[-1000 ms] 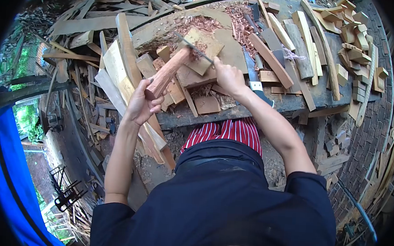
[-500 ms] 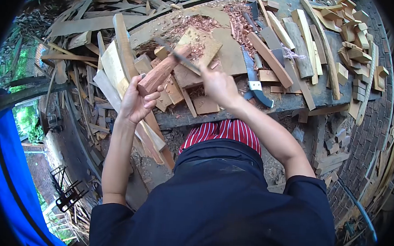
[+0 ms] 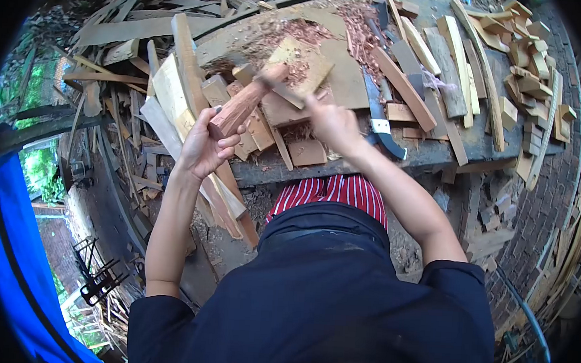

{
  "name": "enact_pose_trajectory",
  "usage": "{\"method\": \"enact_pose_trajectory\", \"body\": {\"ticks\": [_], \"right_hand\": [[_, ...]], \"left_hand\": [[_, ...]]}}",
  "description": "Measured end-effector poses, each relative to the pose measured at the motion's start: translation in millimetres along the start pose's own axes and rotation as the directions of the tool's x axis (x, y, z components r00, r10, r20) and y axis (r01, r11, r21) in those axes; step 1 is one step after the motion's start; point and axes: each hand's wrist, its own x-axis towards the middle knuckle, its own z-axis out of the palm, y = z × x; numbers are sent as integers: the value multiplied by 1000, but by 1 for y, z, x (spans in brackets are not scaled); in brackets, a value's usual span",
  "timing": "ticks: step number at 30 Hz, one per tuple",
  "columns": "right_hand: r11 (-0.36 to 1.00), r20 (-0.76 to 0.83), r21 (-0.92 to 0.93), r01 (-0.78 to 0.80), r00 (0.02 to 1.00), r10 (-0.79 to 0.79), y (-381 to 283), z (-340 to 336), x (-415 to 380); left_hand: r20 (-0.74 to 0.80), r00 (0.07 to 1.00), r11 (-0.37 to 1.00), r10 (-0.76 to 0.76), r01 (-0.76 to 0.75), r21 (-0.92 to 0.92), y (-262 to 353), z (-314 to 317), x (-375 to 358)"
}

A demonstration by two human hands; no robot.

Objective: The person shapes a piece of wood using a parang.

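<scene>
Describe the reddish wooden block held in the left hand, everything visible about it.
The reddish wooden block is a thick, roughly squared length of red-brown wood with smooth faces. It slants up and away from the person, over the workbench. The left hand grips its near end; its far end lies among wood offcuts and red shavings. The right hand lays a thin, blurred dark tool across its upper end.

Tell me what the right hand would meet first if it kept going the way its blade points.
The right hand drives a thin blade up and leftward across the reddish wood block that the left hand holds. Going straight on, it would likely meet that block's upper end first; depth is unclear.
</scene>
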Motion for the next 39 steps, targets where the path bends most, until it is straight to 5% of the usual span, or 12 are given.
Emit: {"method": "enact_pose_trajectory", "body": {"ticks": [5,6,7,11,12,17,21,27,31,33,36,39], "right_hand": [[999,-110,-35,-22,994,18,36,23,17],[1000,-146,-18,3,989,-6,25,17,14],[997,0,25,-73,997,73,10,7,16],[977,-154,81,197,971,-183,-20,8,-10],[989,-30,25,148,989,-148,-14,6,-2],[996,-242,-83,15,970,-35,25,17,29],[974,-131,46,222,968,-214,-31,-10,-9],[995,-30,-57,-87,996,86,22,5,25],[989,-28,74,125,992,-123,-21,-8,-7],[997,87,57,56,994,-61,-18,-17,-6],[1000,-44,3,-12,999,12,19,1,19],[999,2,47,-14,1000,14,3,0,12]], "left_hand": [[-38,999,998,31,-29,57,-1,-1,-4],[-84,994,980,69,-52,192,-2,0,-7],[-116,987,944,112,-69,323,-3,3,-5],[-137,977,887,165,-87,453,-5,10,-5],[-126,979,884,158,-83,459,-7,7,-5],[-86,973,846,213,-140,515,-10,16,-6],[-131,970,839,204,-104,533,-8,14,-1],[-39,970,824,239,-181,537,-11,20,-4],[-123,962,841,244,-147,520,-15,20,-4],[-70,962,757,264,-162,633,-18,15,-4],[-77,964,800,256,-167,576,-18,20,-5],[-45,967,803,250,-181,568,-16,18,-2]]}}
